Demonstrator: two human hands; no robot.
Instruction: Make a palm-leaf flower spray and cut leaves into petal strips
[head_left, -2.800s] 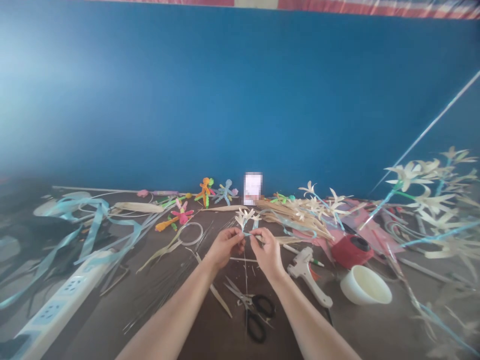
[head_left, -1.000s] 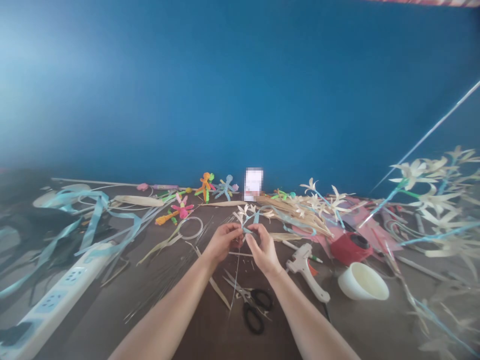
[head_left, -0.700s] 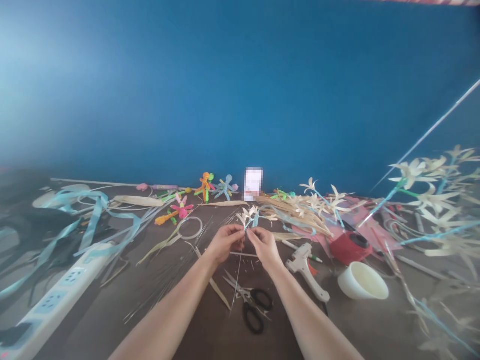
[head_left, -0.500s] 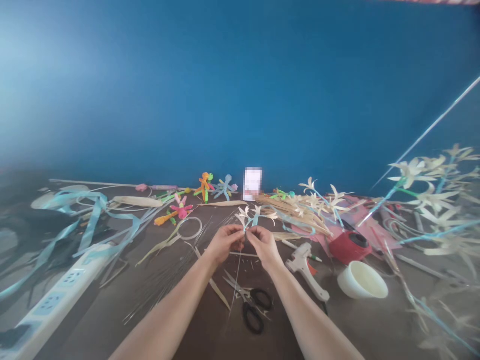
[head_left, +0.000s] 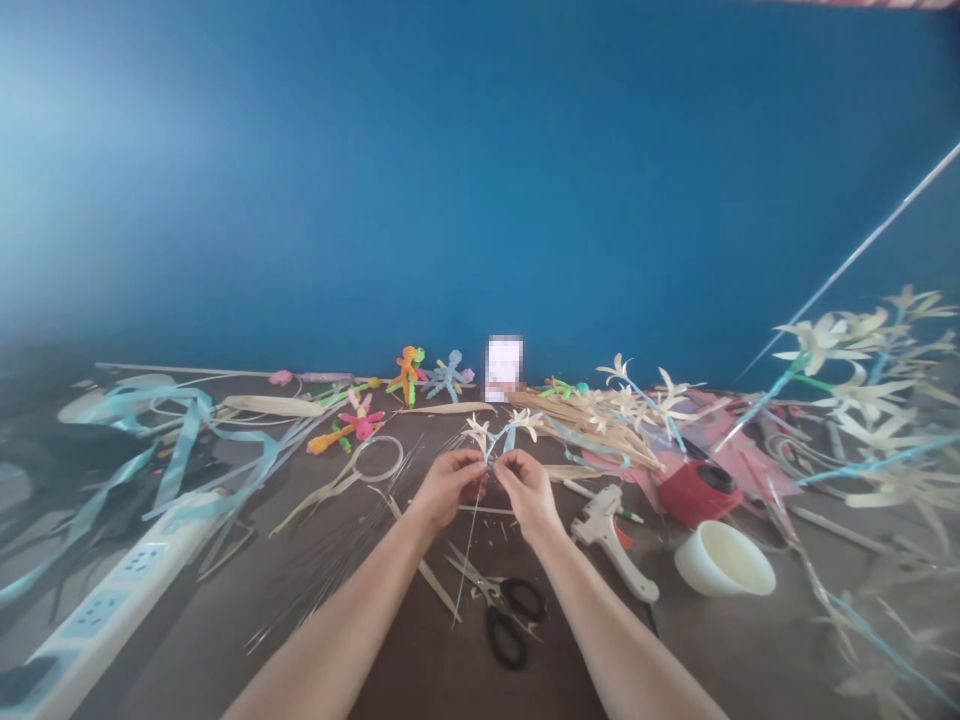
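My left hand (head_left: 452, 487) and my right hand (head_left: 527, 490) meet fingertip to fingertip above the middle of the table. Both are closed in a pinch on the thin stem of a small artificial flower sprig (head_left: 478, 431) with pale petals and light blue wrapping. A thin wire stem (head_left: 469, 556) hangs from the fingers toward the table. One blossom rises above the left fingertips, another leans to the right. What exactly lies between the fingertips is partly hidden. Below the hands, black-handled scissors (head_left: 507, 640) lie with their blades apart.
Right of my arm lie a white glue gun (head_left: 611, 530), a white cup (head_left: 724, 560) and a red roundish object (head_left: 697, 492). Finished-looking flower stems (head_left: 821, 345) crowd the far right. At left are a power strip (head_left: 112, 600), blue ribbon (head_left: 180, 430) and loose wires (head_left: 330, 580).
The sprig has turned between my fingers: its right blossom now stands higher and nearer the other. The hanging wire's lower end has swung slightly. Both hands stay almost in place.
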